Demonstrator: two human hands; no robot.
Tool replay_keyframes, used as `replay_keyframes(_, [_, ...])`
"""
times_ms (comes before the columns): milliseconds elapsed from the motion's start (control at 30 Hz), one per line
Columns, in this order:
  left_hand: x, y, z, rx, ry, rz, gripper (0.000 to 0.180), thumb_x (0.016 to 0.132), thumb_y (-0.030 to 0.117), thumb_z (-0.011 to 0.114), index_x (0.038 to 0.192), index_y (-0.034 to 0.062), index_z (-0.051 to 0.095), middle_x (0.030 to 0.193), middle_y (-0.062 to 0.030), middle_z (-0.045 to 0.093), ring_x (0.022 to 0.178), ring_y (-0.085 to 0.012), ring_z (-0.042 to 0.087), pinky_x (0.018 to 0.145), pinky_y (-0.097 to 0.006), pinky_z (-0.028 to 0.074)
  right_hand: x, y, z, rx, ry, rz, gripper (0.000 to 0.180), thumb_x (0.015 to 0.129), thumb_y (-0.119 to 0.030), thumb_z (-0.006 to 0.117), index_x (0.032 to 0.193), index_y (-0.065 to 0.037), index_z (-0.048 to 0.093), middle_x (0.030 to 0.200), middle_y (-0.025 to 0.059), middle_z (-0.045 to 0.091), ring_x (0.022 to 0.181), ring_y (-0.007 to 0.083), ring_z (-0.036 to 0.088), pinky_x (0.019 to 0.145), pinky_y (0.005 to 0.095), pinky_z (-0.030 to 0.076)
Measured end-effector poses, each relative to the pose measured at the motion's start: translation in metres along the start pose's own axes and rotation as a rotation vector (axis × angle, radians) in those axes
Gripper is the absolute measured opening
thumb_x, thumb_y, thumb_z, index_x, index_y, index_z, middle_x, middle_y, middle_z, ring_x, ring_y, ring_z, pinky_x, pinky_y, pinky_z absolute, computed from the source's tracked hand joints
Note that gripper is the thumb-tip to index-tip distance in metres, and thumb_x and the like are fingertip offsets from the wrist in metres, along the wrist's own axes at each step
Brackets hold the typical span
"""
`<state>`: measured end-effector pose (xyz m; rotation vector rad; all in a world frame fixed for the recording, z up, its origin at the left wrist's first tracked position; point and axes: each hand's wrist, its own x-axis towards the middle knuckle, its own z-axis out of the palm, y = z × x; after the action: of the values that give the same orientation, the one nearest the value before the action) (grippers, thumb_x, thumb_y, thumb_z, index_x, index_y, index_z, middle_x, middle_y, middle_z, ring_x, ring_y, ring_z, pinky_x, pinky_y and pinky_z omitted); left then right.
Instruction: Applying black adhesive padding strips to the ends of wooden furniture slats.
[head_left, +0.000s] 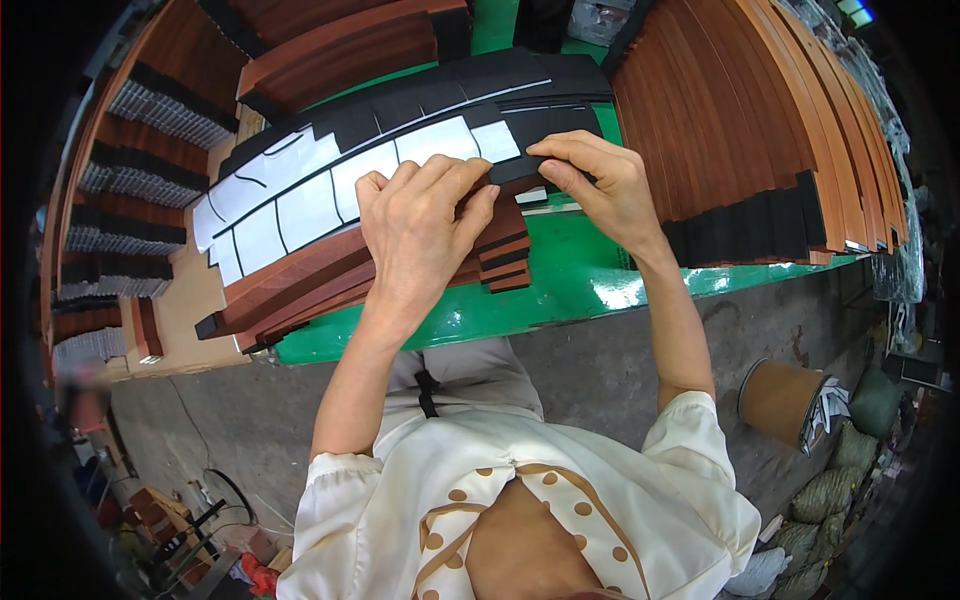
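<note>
My left hand [425, 215] is bent over a reddish-brown wooden slat [300, 270], its thumb and fingers closed at the left edge of a black strip [515, 173]. From the other side, my right hand [605, 185] has its thumb and forefinger curled in at the strip's right edge. The strip lies across the slat's right end, between both sets of fingertips. Just beyond the hands, white-backed pieces [370, 170] with dark edges lie in overlapping rows. Behind those rests a row of black sheets [430, 95]. My left hand hides part of the slat.
Slats with black ends stand stacked at the right [720, 110], and bundled slats [160, 140] fill the left side. More slats [350, 60] lie at the back. The green tabletop [420, 320] ends close to my body. A brown drum [785, 400] stands on the floor at right.
</note>
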<state>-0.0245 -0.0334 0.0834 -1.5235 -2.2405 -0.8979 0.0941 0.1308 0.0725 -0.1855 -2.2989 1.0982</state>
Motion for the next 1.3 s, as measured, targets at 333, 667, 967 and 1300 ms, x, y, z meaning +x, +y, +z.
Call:
replay_keyframes(333, [0.000, -0.011, 0.009, 0.097, 0.082, 0.208, 0.028, 0.066, 0.015, 0.068, 0.094, 0.0187, 0.067, 0.065, 0.0033, 0.047, 0.058, -0.0145, 0.048, 0.057, -0.032, 0.031, -0.009, -0.011, 0.058, 0.163, 0.286, 0.288, 0.032, 0.088, -0.011, 0.058, 0.116, 0.000, 0.051, 0.100, 0.0117, 0.063, 0.092, 0.0171, 0.059, 0.079, 0.0273, 0.046])
replay_keyframes(667, [-0.007, -0.010, 0.016, 0.023, 0.157, 0.206, 0.023, 0.071, 0.017, 0.061, 0.093, 0.0199, 0.064, 0.071, 0.0054, 0.050, 0.063, -0.0133, 0.049, 0.061, -0.031, 0.033, -0.003, -0.015, 0.061, 0.388, 0.512, 0.506, 0.029, 0.094, -0.009, 0.037, 0.118, 0.003, 0.047, 0.099, 0.0136, 0.065, 0.091, 0.0156, 0.060, 0.082, 0.0269, 0.044])
replay_keyframes(967, [-0.101, -0.064, -0.129, 0.256, 0.494, -0.016, 0.023, 0.082, 0.008, 0.060, 0.105, 0.0035, 0.061, 0.090, -0.0080, 0.061, 0.086, -0.0215, 0.056, 0.074, -0.033, 0.043, -0.008, -0.012, 0.048, 0.191, 0.395, 0.509, 0.031, 0.098, -0.024, 0.043, 0.107, -0.001, 0.061, 0.102, 0.0035, 0.061, 0.088, 0.0103, 0.054, 0.078, 0.0233, 0.043])
replay_keyframes(1300, [-0.167, -0.120, -0.158, -0.394, 0.320, -0.708, 0.027, 0.092, 0.013, 0.053, 0.114, -0.0020, 0.058, 0.101, -0.0108, 0.063, 0.092, -0.0148, 0.059, 0.080, -0.028, 0.046, -0.036, -0.015, 0.050, 0.494, 0.516, 0.388, 0.023, 0.091, -0.007, 0.055, 0.111, 0.004, 0.058, 0.110, 0.0134, 0.062, 0.102, 0.0150, 0.058, 0.089, 0.0267, 0.046])
